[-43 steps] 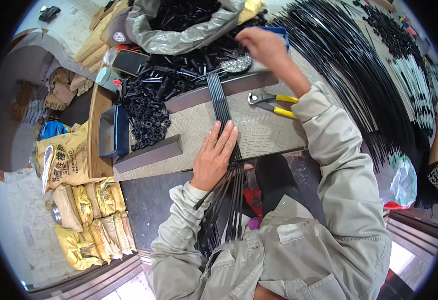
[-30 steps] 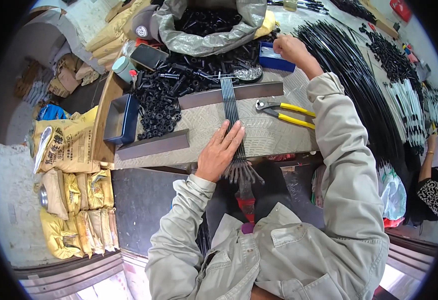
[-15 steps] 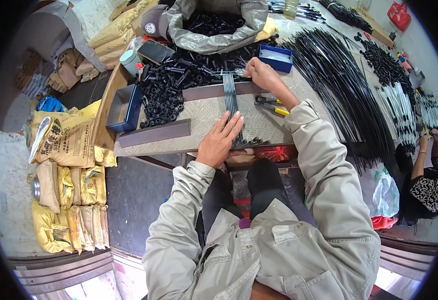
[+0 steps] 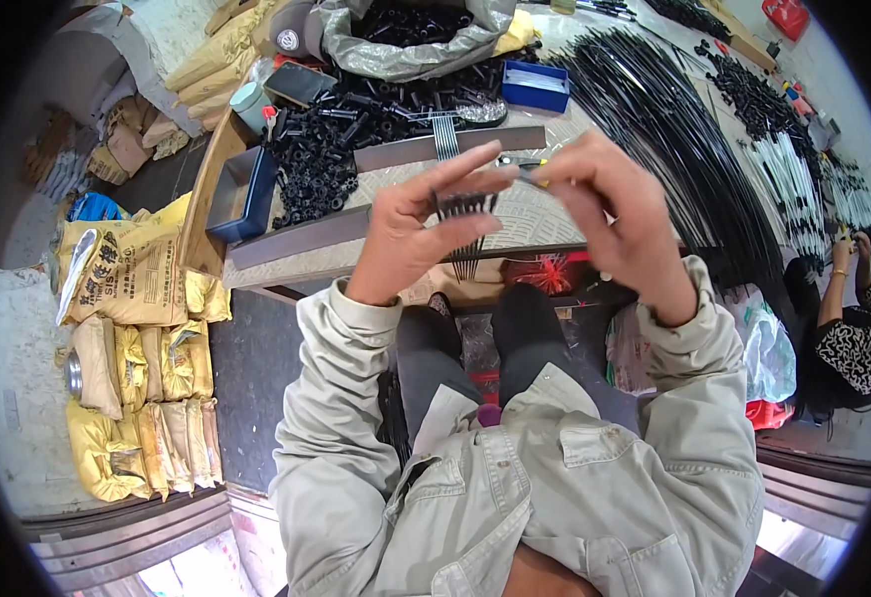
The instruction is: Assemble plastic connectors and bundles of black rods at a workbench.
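Note:
My left hand (image 4: 406, 224) is curled above the table's near edge, its thumb and fingers closed around a row of small black pieces (image 4: 467, 205). Below and behind them run several thin dark rods (image 4: 444, 137), lying across a grey metal bar (image 4: 396, 152) and sticking out over the table edge. To its right, my right hand (image 4: 615, 209) is raised with fingertips pinched together; what is between them is too small to make out. Pliers with yellow grips (image 4: 527, 163) show partly beside these fingertips, and I cannot tell whether the hand touches them.
Loose black plastic parts (image 4: 316, 164) are heaped behind a second metal bar (image 4: 296, 239). A grey sack (image 4: 416, 65) of such parts stands at the back. Blue boxes (image 4: 535, 90) sit on the table. Long black rods (image 4: 654, 129) lie right; another person (image 4: 854, 338) works beyond.
My left hand has risen from lying flat on the rods and closed around the black pieces. My right hand has come back from the rods' far end toward me.

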Available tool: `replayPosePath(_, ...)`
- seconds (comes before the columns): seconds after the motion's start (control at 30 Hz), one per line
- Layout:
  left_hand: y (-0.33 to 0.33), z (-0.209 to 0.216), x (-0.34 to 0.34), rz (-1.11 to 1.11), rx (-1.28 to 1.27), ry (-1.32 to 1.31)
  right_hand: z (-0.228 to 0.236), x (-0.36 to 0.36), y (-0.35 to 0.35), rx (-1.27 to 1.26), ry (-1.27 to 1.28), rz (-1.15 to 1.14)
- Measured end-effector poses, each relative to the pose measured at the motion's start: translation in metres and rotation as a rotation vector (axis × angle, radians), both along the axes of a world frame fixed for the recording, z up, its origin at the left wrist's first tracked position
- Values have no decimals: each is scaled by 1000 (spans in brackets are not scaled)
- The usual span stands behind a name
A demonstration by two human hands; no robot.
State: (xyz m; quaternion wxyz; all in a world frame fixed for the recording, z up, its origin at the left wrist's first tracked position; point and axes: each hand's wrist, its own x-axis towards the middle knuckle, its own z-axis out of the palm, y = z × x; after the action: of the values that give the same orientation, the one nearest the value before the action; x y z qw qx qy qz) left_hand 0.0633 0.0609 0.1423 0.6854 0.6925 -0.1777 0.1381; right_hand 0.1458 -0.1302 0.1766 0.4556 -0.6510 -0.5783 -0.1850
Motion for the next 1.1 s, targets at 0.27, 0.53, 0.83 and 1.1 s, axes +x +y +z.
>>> replayPosePath(0.27, -6, 20, 1, 72, 4, 56, -16, -2, 10, 118, -162, -164)
replayPosePath(0.53, -5, 23, 1, 106, 62, 45, -18, -3, 20, 217, 41, -17)
replayPosePath(0.83, 2, 29, -2, 90, 271, -35, 3, 8, 17, 77, -431, -105)
replayPosePath(1.1, 5, 26, 0, 75, 180, -21, -1, 5, 20, -1, -96, -57)
